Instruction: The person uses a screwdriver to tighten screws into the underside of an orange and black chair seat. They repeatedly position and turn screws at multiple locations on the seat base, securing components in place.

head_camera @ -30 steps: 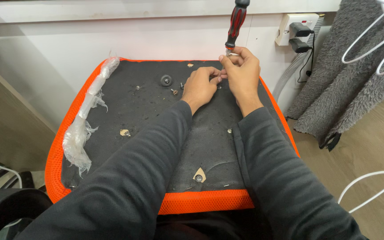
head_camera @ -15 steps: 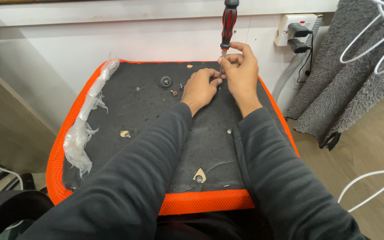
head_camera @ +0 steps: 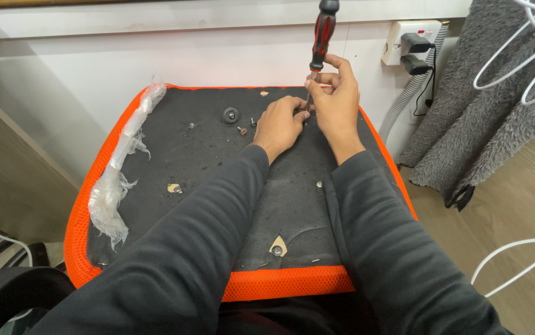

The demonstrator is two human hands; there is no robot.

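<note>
Driving a small fastener into the far edge of the black, orange-rimmed upturned seat base (head_camera: 174, 155), right hand (head_camera: 336, 105) clamped on the upright red-and-black screwdriver (head_camera: 321, 34), left hand (head_camera: 280, 124) pinched closed steadying its tip, next needing straight downward pressure while turning.

Plastic wrap (head_camera: 119, 180) left on seat base (head_camera: 205, 155), screwdriver (head_camera: 320, 37) upright far right.
</note>
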